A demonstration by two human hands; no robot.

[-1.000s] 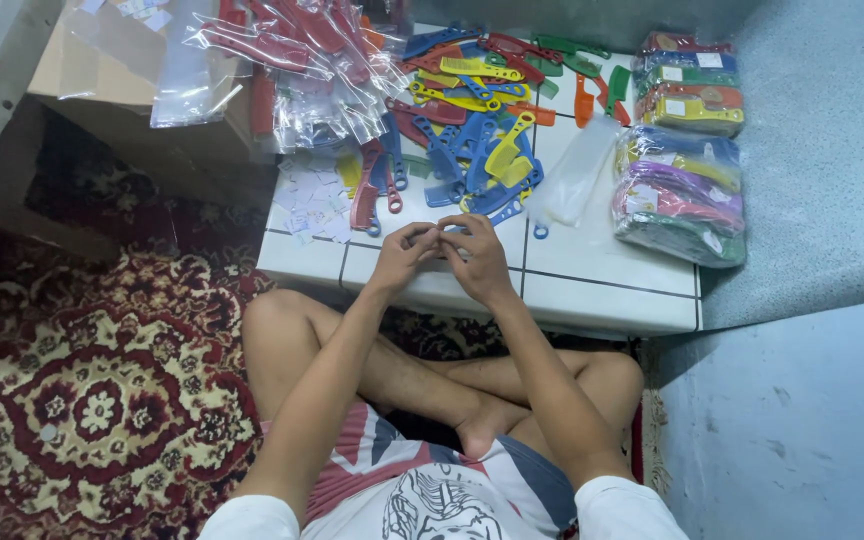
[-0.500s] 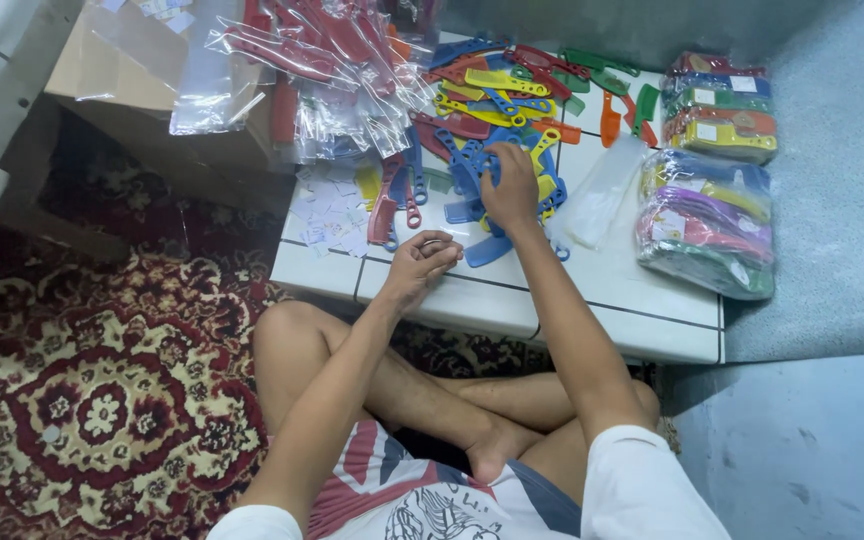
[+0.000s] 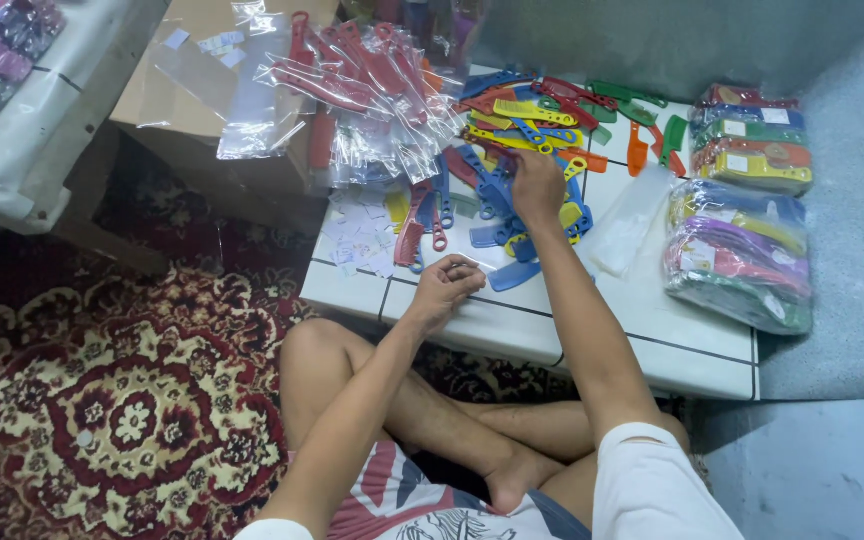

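Note:
A heap of flat plastic tools [image 3: 512, 170] in blue, yellow, red and green covers the far part of a low white tiled table [image 3: 652, 330]. My right hand [image 3: 537, 185] reaches into the heap, fingers down among the blue and yellow pieces; I cannot tell whether it grips one. My left hand [image 3: 447, 285] rests at the table's near left part with fingers curled around a thin clear plastic sleeve [image 3: 472, 265]. Small white paper slips [image 3: 362, 235] lie just left of it. I sit cross-legged in front of the table.
Filled clear bags [image 3: 352, 90] spill off a cardboard box [image 3: 192, 110] at the upper left. Bundles of packed coloured tools [image 3: 742, 240] stack at the table's right. A red patterned rug [image 3: 102, 400] lies to the left and a grey-blue wall [image 3: 852, 200] to the right.
My right hand left my left hand at the table's front and reached forward into the heap. My left hand stayed near the front edge. The camera moved closer.

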